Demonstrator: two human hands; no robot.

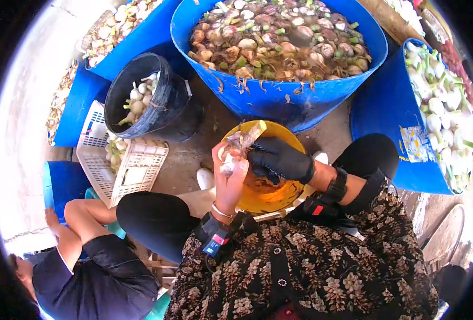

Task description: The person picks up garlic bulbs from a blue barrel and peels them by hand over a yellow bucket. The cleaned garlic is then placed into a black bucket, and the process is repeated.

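Observation:
My left hand [230, 178] is closed around a garlic bulb [232, 154] with loose, papery skin and a short cut stalk pointing up and to the right. Right beside the bulb is my right hand [281, 160], in a black glove, its fingers curled in toward the bulb's side. What the gloved fingers grip is hidden from this angle. Below both hands stands a yellow bucket [271, 197] between my knees, wet and orange-brown inside.
Ahead is a large blue tub [236, 93] of unpeeled bulbs in water. A blue barrel [385, 133] of white bulbs leans at right. At left are a black bucket [164, 106] and white crate [132, 178], both holding pale bulbs. Another person [92, 272] sits at lower left.

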